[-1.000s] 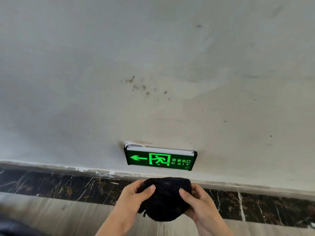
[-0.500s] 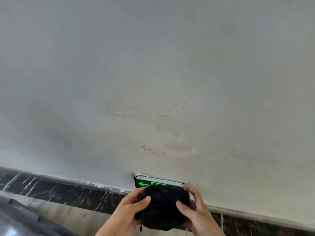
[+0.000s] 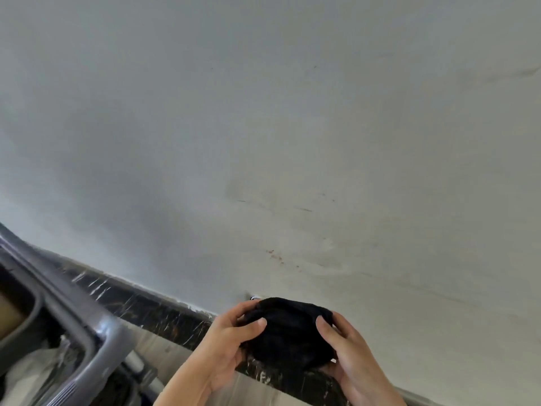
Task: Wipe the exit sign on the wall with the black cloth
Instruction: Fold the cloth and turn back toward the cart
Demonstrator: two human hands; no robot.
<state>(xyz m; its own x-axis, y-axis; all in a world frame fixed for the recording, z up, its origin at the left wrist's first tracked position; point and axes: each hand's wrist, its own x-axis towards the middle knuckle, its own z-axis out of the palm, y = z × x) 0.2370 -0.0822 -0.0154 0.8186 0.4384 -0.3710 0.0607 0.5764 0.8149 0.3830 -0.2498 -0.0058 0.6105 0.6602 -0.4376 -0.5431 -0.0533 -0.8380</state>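
Person is holding a bunched black knit-looking cloth in front of the wall, both hands on it. Left hand is clamping the cloth's left side, thumb pressing on the front face, fingers wrapping behind. Right hand is cupping the right and lower edge, thumb lying on top, palm turning up under the wad. Two-handed grip looks like it's for keeping the cloth balled into a thick pad, so a broad face is bearing on the sign rather than a loose flap dragging. Cloth is sitting low on the off-white plaster wall, just above the black veined marble skirting strip, and is covering the spot where the sign would be. The exit sign itself is not showing: only a small pale bit, maybe a cable or a sign corner, is peeking out at the cloth's upper left edge; can't tell which. Can't confirm whether the cloth is touching the sign or hanging just in front of it. Cloth is reading as matte, dark, soft, rounded on top with folds running across; no visible wet patches, though it's too dark to judge. Wall above is carrying brownish specks and faint scuffs. Grey moulded plastic frame is sitting lower left, well apart from the hands, unidentifiable. Judging the wipe as just starting.
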